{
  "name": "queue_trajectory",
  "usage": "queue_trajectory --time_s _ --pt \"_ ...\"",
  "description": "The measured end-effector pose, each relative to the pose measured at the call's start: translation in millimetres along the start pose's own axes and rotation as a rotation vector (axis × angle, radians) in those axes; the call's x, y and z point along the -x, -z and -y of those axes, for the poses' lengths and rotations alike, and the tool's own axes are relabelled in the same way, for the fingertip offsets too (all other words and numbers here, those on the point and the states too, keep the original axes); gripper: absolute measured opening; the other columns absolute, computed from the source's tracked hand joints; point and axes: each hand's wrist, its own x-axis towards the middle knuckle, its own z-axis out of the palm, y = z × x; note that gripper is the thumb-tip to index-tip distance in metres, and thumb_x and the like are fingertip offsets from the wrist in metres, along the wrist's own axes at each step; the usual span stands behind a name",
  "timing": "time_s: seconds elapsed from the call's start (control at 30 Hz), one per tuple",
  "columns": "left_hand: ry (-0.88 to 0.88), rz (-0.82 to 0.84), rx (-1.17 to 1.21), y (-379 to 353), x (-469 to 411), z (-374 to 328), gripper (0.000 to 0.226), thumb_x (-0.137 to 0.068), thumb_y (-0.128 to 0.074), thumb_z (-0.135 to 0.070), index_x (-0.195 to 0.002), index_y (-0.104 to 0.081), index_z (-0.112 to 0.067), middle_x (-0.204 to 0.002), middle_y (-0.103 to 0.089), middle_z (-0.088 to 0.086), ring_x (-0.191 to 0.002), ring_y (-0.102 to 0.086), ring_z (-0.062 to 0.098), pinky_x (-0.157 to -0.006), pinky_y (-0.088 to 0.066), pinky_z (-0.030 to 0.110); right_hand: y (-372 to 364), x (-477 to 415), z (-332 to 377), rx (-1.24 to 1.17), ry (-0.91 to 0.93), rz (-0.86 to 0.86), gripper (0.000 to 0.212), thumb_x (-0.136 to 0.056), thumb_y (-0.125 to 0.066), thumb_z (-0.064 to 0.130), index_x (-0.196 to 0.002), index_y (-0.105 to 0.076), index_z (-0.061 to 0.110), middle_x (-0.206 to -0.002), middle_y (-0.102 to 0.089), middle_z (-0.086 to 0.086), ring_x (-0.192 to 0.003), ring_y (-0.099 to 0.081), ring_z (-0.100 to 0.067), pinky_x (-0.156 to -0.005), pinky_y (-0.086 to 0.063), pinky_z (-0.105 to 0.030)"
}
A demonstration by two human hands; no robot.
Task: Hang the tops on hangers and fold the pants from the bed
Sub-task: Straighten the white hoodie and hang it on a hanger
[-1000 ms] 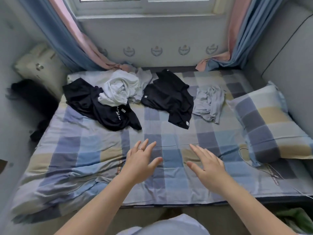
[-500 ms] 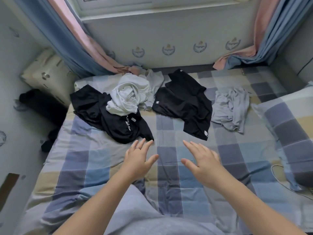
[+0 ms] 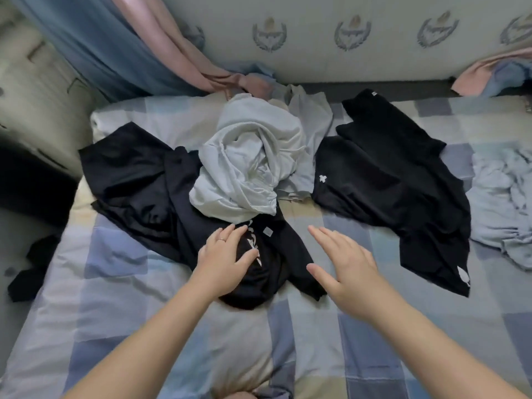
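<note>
Several garments lie on the checked bed (image 3: 144, 312). A crumpled black garment with white print (image 3: 149, 197) spreads at the left, a bunched white garment (image 3: 247, 162) overlapping its far edge. A second black garment (image 3: 397, 180) lies at the right, and a pale blue-grey one (image 3: 503, 203) at the far right. My left hand (image 3: 227, 260) rests with straight fingers on the near end of the left black garment. My right hand (image 3: 342, 263) hovers flat beside it, over the bedsheet, holding nothing.
Blue and pink curtains (image 3: 138, 47) hang down onto the bed's far left corner, more curtain (image 3: 495, 73) at the far right. A pale cushion (image 3: 31, 90) and dark items (image 3: 28, 180) sit off the bed's left side. The wall runs along the bed's far edge.
I have leaned forward over the bed. Both hands moved toward the clothes; my left hand now touches the left black garment.
</note>
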Motion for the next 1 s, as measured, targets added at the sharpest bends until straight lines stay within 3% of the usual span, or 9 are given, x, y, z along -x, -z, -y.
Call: queue_trajectory --time_s 0.17,0.3,0.53,0.67,0.73,0.83,0.9,1.0 --pt "0.001 -0.064 0.086 -0.9 -123.4 68.1 0.062 -0.098 -0.045 -0.055 -0.154 -0.026 -0.035 -0.166 -0.018 -0.007 -0.152 -0.010 0.019 -0.119 -0.018 0.047 -32.4 -141.2 8.8 0.034 0.066 -0.009 0.065 -0.101 -0.045 0.048 -0.156 -0.010 0.048 -0.160 -0.019 0.024 -0.147 -0.011 0.001 -0.114 -0.011 -0.024" --pt "0.011 -0.230 0.109 12.0 -215.3 93.3 0.062 -0.100 -0.043 -0.053 -0.155 -0.025 -0.032 -0.168 -0.010 0.000 -0.152 -0.006 0.025 -0.119 -0.016 0.050 -47.8 -245.4 29.9 0.029 0.191 -0.093 0.066 -0.098 -0.052 0.043 -0.157 -0.022 0.041 -0.158 -0.030 0.018 -0.145 -0.024 -0.004 -0.119 -0.025 -0.039" --pt "0.042 -0.358 0.250 25.8 -358.7 91.7 0.073 -0.095 -0.035 -0.071 -0.155 -0.005 -0.043 -0.168 0.002 0.000 -0.152 -0.004 0.031 -0.117 -0.017 0.057 -67.1 -437.0 47.5 0.129 0.074 -0.218 0.069 -0.097 -0.044 0.060 -0.156 -0.011 0.048 -0.167 -0.010 0.005 -0.153 -0.003 -0.018 -0.121 -0.012 -0.051" --pt "0.122 -0.320 0.145 14.4 -439.5 87.2 0.097 -0.085 -0.024 -0.087 -0.158 -0.001 -0.030 -0.168 -0.007 0.005 -0.152 -0.009 0.032 -0.116 -0.016 0.056 -61.0 -547.2 30.4 0.197 -0.023 -0.286 0.074 -0.095 -0.045 0.064 -0.154 -0.004 0.051 -0.168 0.006 0.004 -0.153 0.006 -0.027 -0.115 -0.011 -0.068" --pt "0.147 -0.362 -0.038 -10.9 -461.5 98.7 0.101 -0.085 -0.022 -0.086 -0.159 -0.011 -0.018 -0.167 -0.016 0.006 -0.152 -0.015 0.028 -0.118 -0.017 0.050 -64.6 -589.3 11.2 0.183 -0.068 -0.237 0.093 -0.086 -0.057 0.069 -0.154 0.003 0.050 -0.167 0.010 -0.001 -0.153 0.005 -0.033 -0.114 -0.017 -0.069" --pt "0.129 -0.653 -0.188 -45.5 -487.3 120.7 0.082 -0.095 -0.028 -0.073 -0.144 -0.050 -0.011 -0.149 -0.048 0.012 -0.140 -0.043 0.031 -0.114 -0.033 0.047 -93.0 -634.8 -14.2 0.060 0.010 -0.242 0.112 -0.075 -0.069 0.070 -0.159 -0.002 0.037 -0.162 -0.016 -0.017 -0.147 -0.022 -0.040 -0.114 -0.031 -0.057" --pt "0.074 -0.764 -0.164 -51.8 -506.3 126.2 0.065 -0.097 -0.036 -0.061 -0.130 -0.061 -0.011 -0.137 -0.057 0.017 -0.131 -0.051 0.037 -0.109 -0.038 0.050 -112.1 -648.4 -24.2 0.067 0.019 -0.346 0.107 -0.073 -0.063 0.076 -0.157 -0.014 0.032 -0.147 -0.037 -0.020 -0.131 -0.041 -0.042 -0.102 -0.043 -0.054" --pt "0.072 -0.748 -0.123 -46.5 -517.5 123.7 0.050 -0.096 -0.044 -0.053 -0.122 -0.061 -0.014 -0.132 -0.055 0.019 -0.126 -0.050 0.042 -0.105 -0.037 0.055 -122.0 -650.4 -26.2 0.082 0.002 -0.470 0.096 -0.074 -0.049 0.081 -0.151 -0.028 0.028 -0.125 -0.047 -0.019 -0.113 -0.049 -0.041 -0.089 -0.048 -0.054"
